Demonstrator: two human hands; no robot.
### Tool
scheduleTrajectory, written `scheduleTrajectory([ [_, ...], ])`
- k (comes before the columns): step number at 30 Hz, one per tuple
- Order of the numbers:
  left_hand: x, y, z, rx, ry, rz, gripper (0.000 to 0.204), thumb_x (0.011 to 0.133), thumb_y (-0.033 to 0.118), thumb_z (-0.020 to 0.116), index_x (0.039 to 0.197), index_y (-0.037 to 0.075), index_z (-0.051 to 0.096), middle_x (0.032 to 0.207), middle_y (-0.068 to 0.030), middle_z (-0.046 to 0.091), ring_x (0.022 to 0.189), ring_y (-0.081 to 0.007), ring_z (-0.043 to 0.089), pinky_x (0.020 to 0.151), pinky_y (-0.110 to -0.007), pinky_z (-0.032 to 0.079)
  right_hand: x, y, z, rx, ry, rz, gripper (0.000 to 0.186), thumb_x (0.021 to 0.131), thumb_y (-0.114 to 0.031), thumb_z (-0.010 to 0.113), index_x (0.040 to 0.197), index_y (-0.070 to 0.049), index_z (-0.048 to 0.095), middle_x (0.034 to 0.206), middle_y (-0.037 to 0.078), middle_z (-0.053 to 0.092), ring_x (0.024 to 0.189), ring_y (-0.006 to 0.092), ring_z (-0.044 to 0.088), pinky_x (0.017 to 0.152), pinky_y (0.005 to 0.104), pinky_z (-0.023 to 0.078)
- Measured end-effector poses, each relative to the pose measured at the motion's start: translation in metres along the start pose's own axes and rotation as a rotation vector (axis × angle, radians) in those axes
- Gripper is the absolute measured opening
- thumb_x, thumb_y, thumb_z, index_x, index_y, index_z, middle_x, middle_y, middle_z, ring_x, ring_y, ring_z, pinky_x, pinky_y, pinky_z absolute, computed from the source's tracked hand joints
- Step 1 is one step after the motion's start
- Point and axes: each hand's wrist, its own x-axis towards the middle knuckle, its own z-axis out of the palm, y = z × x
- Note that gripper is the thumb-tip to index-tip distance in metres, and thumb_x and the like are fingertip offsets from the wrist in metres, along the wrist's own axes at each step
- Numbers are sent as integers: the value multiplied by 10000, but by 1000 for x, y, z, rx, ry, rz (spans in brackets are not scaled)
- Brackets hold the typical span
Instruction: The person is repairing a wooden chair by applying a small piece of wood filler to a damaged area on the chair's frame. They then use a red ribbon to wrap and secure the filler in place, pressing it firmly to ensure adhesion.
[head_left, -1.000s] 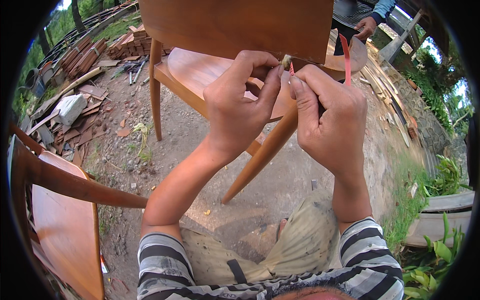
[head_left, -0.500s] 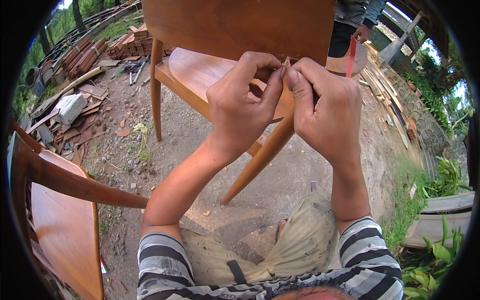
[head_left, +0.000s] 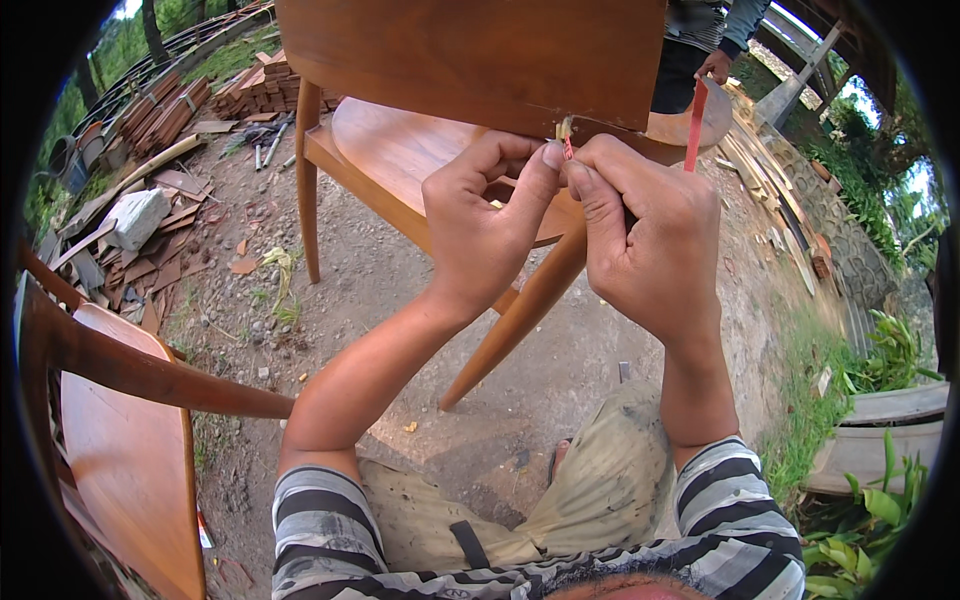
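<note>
In front of me stands a brown wooden chair, and its curved backrest [head_left: 460, 55] faces me. At the backrest's lower edge, my left hand [head_left: 485, 215] is closed, thumb and forefinger pinched beside a thin red strip [head_left: 696, 125]. My right hand [head_left: 655, 220] pinches the same strip close to my left fingertips. One flat end of it rises behind my right knuckles. A short twisted red bit shows between my fingertips, against a pale yellowish spot [head_left: 564, 130] on the wood's edge. The fingers hide most of the pinched part.
Another wooden chair [head_left: 130, 430] lies close on my left. Stacked tiles [head_left: 265, 90], broken pieces and a white block [head_left: 140, 218] are at the far left. Planks [head_left: 770, 185] run along the right. A person's hand [head_left: 714, 66] shows behind the chair.
My fingertips have moved slightly down from the backrest edge, uncovering the yellowish spot and the red twisted bit. The strip's free end has shifted slightly left and down.
</note>
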Motion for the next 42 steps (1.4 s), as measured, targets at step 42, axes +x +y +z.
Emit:
scheduleTrajectory([
  [42,7,-5,-1,-263,-53,-125,174,979,141,731,986,-32,736,797,-50,740,682,-68,669,571,-199,498,2,0,16,-56,92,35,103,948,-54,632,848,-42,653,588,83,572,441,160,549,452,315,394],
])
